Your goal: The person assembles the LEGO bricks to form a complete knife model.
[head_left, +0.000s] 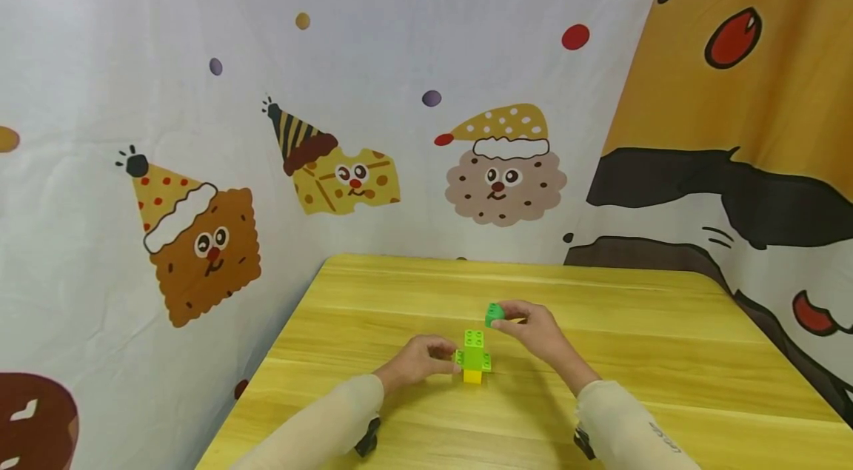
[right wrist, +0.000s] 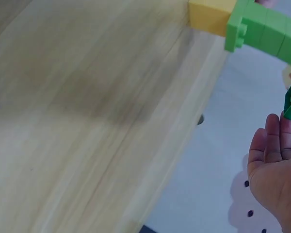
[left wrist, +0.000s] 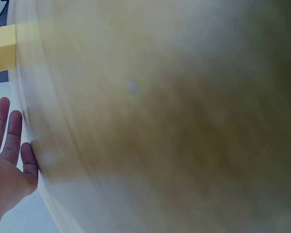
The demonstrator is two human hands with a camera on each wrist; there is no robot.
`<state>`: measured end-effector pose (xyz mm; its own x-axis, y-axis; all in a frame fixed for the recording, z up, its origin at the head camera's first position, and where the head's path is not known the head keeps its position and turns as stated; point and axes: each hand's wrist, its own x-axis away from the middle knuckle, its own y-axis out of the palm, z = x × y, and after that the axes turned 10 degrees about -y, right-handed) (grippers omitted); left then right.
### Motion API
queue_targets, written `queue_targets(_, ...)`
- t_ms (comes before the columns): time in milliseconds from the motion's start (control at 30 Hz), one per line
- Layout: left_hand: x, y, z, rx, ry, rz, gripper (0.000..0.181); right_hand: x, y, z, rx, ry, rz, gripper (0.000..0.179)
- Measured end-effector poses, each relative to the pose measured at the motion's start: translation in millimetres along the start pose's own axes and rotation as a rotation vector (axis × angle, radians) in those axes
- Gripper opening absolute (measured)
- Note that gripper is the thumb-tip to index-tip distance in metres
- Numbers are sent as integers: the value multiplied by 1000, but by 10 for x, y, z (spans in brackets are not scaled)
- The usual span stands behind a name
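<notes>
A small building-brick tower [head_left: 473, 357] stands upright on the wooden table. Its base is a yellow brick [head_left: 472, 376], with light green bricks [right wrist: 274, 31] above and a light green crosspiece that sticks out on both sides. My left hand [head_left: 420, 361] has thumb and fingertips at the left end of this crosspiece; its other fingers [left wrist: 12, 138] extend loosely in the left wrist view. Between thumb and fingers, my right hand [head_left: 535, 331] pinches a darker green brick [head_left: 494, 314] with a slanted side. It holds this brick above and slightly right of the tower's studded top.
The wooden table [head_left: 600, 374] stretches out around both hands. Behind it hangs a white cloth [head_left: 373, 70] printed with cartoon snacks in party hats. Both forearms wear pale sleeves [head_left: 326, 418], with dark straps at the wrists.
</notes>
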<state>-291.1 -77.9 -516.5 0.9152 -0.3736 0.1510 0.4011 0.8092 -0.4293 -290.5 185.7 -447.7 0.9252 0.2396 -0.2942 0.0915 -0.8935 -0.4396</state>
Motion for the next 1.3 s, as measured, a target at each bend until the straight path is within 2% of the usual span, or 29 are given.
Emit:
queue_targets(233,-26,-17,-25,-9,17,-21,32,-4,68,-109,-33,-29,-47,38)
queue_targets(433,-25,-19,-18,-6,2,-10,31,8,124,-147,-36,-35,-72,31)
queue_targets(667,-11,-8,-5,1,-5,-7,30,41,186,-171,-21,-52,-97,32)
queue_targets(1033,102,7,169,21,7,12,28,59,228,-169,35,-106,-127,30)
queue_targets(1300,22,24,59,-2,-11,24,27,72,242,-179,44,-106,-142,30)
